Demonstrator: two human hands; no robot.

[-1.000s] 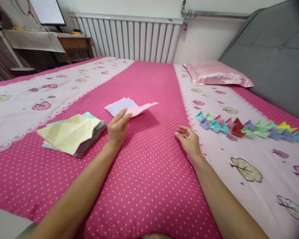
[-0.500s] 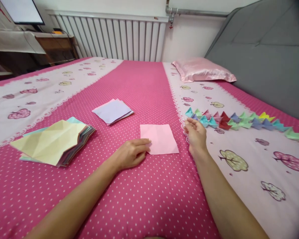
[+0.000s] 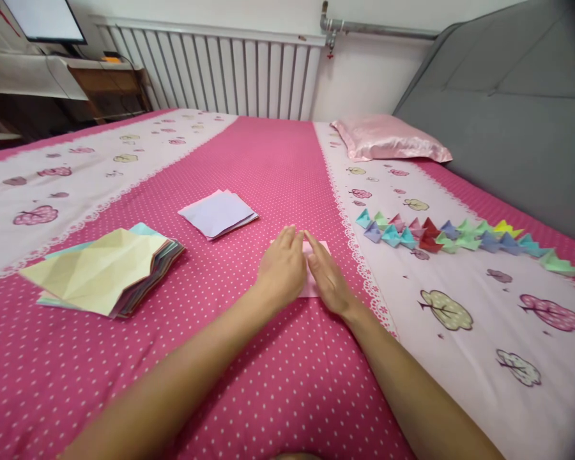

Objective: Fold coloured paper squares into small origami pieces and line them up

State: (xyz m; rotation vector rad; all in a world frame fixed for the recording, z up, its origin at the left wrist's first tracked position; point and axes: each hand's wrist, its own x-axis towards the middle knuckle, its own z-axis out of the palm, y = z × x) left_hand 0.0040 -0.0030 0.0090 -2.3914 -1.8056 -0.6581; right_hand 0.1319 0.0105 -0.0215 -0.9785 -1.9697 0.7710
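Observation:
A square sheet of pink paper [image 3: 310, 289] lies flat on the bed, mostly covered by my two hands. My left hand [image 3: 283, 265] rests on its left part with fingers stretched out. Against its middle lies my right hand [image 3: 329, 276], also flat, with straight fingers. Their fingertips almost meet near the sheet's far edge, and a strip of pink shows between the palms. To the right, folded paper boats [image 3: 430, 235] in several colours stand in two rows.
A small stack of lilac and pink sheets [image 3: 216, 214] lies ahead to the left. Nearer on the left is a larger pile of creased paper [image 3: 96, 271], yellow on top. A pink pillow [image 3: 390, 137] sits far right by the grey headboard [image 3: 503, 96]; a radiator [image 3: 211, 70] lines the wall.
My right hand has moved left from beside the paper boats onto the pink paper. My left hand has slid up and right, its fingers now straightened over the sheet.

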